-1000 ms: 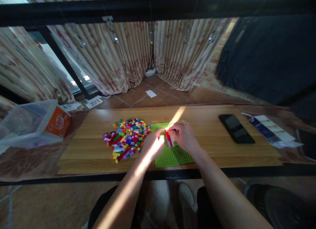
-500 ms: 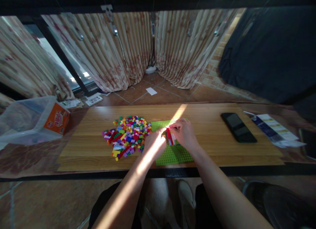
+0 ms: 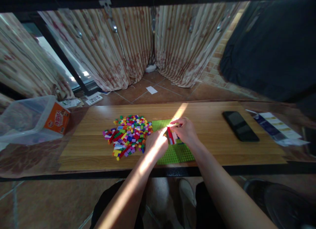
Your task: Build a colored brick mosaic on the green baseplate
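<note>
A green studded baseplate lies on the wooden table in front of me. On it stands a small red and white brick build. My right hand is closed around that build from the right, its fingers pinching the top. Just left of the build, my left hand rests on the plate with its fingers curled against the build, lit by a strip of sun. A heap of small coloured bricks lies left of the plate.
A black phone lies at the table's right, with a printed leaflet beyond it. A clear plastic tub with an orange label stands off the left end. Curtains hang behind, above a tiled floor.
Both hands have stayed on the brick build over the green plate, with only small shifts of the fingers. The camera has tilted slightly.
</note>
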{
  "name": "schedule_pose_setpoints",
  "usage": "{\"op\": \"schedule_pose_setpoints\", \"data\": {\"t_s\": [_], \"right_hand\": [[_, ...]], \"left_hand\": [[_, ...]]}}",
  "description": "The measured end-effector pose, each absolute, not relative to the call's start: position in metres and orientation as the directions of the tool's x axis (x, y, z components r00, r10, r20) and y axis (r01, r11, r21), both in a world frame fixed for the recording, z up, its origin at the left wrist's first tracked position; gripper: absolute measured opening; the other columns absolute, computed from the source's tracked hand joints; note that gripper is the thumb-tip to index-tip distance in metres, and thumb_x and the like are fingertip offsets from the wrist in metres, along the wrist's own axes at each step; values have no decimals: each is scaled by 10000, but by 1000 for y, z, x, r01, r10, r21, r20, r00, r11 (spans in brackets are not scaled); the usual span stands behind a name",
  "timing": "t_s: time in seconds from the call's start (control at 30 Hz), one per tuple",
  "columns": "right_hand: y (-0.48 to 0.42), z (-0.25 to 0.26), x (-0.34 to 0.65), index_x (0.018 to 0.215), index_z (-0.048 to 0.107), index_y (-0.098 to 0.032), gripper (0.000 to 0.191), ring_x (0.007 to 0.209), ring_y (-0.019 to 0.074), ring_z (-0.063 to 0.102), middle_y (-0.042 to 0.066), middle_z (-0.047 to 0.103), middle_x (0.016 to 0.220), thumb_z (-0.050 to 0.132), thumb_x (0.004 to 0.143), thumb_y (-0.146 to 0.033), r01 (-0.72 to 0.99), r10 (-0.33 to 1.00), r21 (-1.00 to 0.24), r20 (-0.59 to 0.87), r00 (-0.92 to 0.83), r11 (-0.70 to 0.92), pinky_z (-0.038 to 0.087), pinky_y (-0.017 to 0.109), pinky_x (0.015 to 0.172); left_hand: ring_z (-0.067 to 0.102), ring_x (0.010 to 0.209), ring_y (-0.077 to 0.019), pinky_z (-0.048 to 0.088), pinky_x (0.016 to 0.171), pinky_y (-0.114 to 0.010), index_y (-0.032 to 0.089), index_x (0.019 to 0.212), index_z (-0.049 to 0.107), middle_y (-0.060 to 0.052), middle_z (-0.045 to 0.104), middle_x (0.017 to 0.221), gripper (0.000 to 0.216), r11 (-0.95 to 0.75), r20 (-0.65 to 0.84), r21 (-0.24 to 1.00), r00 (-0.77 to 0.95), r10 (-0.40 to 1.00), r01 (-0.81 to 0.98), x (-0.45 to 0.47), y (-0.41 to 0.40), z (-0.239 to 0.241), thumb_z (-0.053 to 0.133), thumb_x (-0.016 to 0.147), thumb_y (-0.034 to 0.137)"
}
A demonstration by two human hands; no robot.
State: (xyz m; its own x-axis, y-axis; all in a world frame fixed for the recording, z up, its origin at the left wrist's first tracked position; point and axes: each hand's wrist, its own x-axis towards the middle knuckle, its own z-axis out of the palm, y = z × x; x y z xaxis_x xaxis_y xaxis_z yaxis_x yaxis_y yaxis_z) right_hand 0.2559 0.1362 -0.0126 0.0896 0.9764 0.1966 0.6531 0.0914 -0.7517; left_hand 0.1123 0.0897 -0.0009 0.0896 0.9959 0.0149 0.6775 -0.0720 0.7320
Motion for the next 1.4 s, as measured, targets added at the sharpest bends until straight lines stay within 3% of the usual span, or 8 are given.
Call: {"op": "schedule_pose_setpoints", "data": {"t_s": [0.2,0.4,0.53,0.67,0.83,0.97,1.17,1.4], "right_hand": [[140,-16,256,751,771,-225,117,704,191,626,72,710,850,708,652,-215,708,965,-697,248,87,115,502,325,645],[138,-15,258,741,758,-205,93,727,188,648,80,718,862,704,665,-212,641,966,-751,251,61,155,515,316,668],[136,-13,260,783,752,-209,120,679,177,631,49,726,818,657,718,-245,560,964,-816,241,109,141,507,317,665],[133,-5,262,809,738,-208,164,811,211,659,66,734,867,596,804,-290,529,943,-833,288,165,162,500,351,760],[122,7,258,834,724,-214,172,868,209,653,68,723,891,575,871,-292,557,914,-750,404,-41,356,488,357,820],[112,9,249,899,729,-232,155,928,219,642,64,717,931,594,885,-305,573,887,-685,416,-200,450,489,374,857],[109,10,247,1029,725,-255,195,984,219,636,66,707,1021,593,886,-258,537,887,-706,381,-260,461,503,383,877],[114,12,258,987,733,-233,189,795,173,647,39,718,897,595,870,-285,429,907,-810,285,-309,400,516,318,728]], "left_hand": [[670,839,-262,500,812,-336,219,1105,723,-87,750,916,409,-72,-1,696,101,995,714,114,87,3,495,792,91],[652,792,-220,492,770,-291,228,1143,715,-76,753,931,433,-91,30,737,103,994,670,112,87,3,506,783,111],[649,755,-200,498,751,-283,183,1147,711,-77,745,847,388,30,-28,773,-13,1000,633,107,89,7,547,796,156],[672,733,-174,525,693,-273,155,1180,677,-85,740,894,366,98,-76,872,-65,995,479,103,93,7,594,827,199],[681,646,-131,547,616,-239,126,1116,684,-99,748,960,296,116,-100,980,-105,989,161,102,100,3,606,832,155],[682,623,-129,558,615,-237,123,1103,681,-86,759,918,297,98,-91,993,-103,991,68,104,102,3,616,813,119],[658,622,-113,532,593,-210,122,1099,673,-68,757,892,311,72,-72,997,-75,995,6,106,101,5,566,810,80],[618,557,-83,517,595,-204,107,1220,599,-41,732,832,426,144,-144,988,15,990,-51,108,102,10,528,806,40]]}}
